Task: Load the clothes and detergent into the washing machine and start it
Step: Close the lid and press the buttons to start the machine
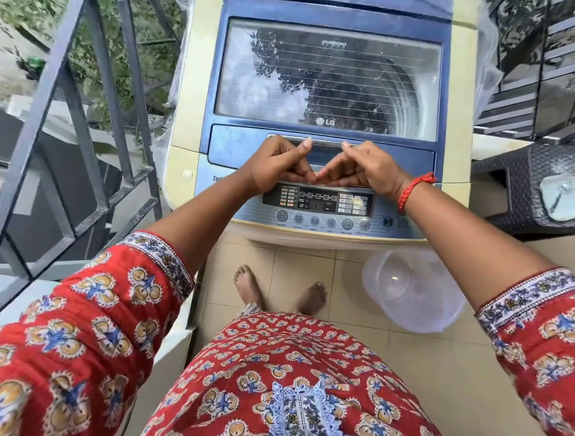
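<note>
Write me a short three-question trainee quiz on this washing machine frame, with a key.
1. True or false: the lid of the washing machine is closed.
2. Where does the clear plastic tub stand? A on the machine; B on the floor by the person's right foot; C on the wicker stool.
3. Fill in: the left hand and right hand are at the lid's ____.

Key: 1 true; 2 B; 3 handle.

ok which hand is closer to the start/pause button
Right. The right hand rests on the lid edge just above and left of the start/pause button; the left hand lies farther left, across the panel.
</note>
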Demonstrator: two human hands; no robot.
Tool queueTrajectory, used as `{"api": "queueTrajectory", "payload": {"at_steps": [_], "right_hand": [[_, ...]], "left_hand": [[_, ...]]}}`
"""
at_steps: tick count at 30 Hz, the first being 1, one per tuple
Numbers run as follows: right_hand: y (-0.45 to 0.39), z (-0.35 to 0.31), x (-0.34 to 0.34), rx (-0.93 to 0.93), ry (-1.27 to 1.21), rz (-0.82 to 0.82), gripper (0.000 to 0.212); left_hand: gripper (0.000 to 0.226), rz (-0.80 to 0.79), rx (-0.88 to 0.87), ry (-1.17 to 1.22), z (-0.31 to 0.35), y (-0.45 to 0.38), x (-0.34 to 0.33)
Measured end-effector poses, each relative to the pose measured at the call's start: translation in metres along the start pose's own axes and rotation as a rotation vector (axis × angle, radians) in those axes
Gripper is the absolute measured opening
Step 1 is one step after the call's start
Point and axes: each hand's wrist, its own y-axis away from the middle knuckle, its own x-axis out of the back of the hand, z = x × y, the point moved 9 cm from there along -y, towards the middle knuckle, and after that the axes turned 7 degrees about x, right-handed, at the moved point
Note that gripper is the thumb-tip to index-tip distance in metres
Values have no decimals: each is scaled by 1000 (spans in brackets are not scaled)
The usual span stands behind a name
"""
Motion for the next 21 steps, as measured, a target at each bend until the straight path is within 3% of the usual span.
{"api": "queueTrajectory", "payload": {"at_steps": [21], "right_hand": [[-5, 2, 4, 17, -21, 19, 61]], "left_hand": [[52, 45, 37, -9, -3, -3, 2]]}}
